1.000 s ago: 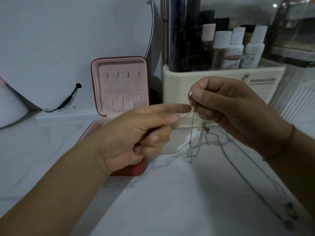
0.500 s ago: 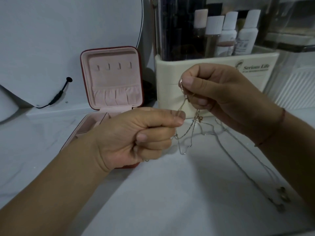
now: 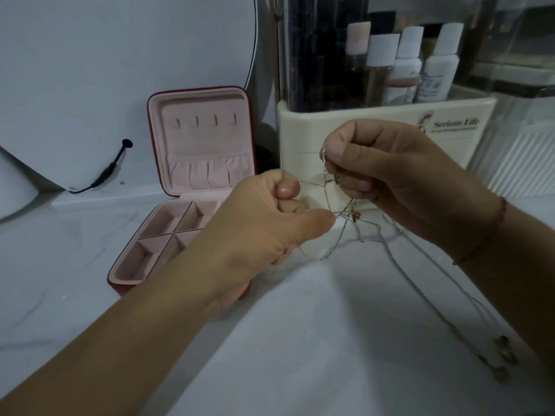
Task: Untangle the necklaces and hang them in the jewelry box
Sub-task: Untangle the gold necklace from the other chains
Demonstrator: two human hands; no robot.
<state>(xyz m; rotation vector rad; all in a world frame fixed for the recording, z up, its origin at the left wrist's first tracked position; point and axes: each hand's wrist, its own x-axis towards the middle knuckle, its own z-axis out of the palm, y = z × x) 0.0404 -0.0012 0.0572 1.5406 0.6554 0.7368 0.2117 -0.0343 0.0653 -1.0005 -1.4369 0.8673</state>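
A tangle of thin necklace chains (image 3: 342, 223) hangs between my two hands above the white marble top. My right hand (image 3: 387, 172) pinches the top of the chains between thumb and fingers. My left hand (image 3: 270, 223) has its fingers curled and pinches a strand that runs sideways from the knot. A small reddish pendant (image 3: 356, 216) dangles under the knot. Long chain ends trail right along the surface to several small pendants (image 3: 504, 355). The red jewelry box (image 3: 204, 187) stands open at the left, its pink lid upright with a row of hooks (image 3: 204, 121). My left wrist hides its front right corner.
A cream cosmetics organizer (image 3: 390, 121) holding bottles stands right behind my hands. A round mirror (image 3: 120, 70) with a black cable (image 3: 111, 166) leans at the back left. A white ribbed panel (image 3: 522, 157) is at the far right.
My left hand went from pointing its forefinger at the knot to curling its fingers on a strand and drawing it left. My right hand kept its hold on the chains.
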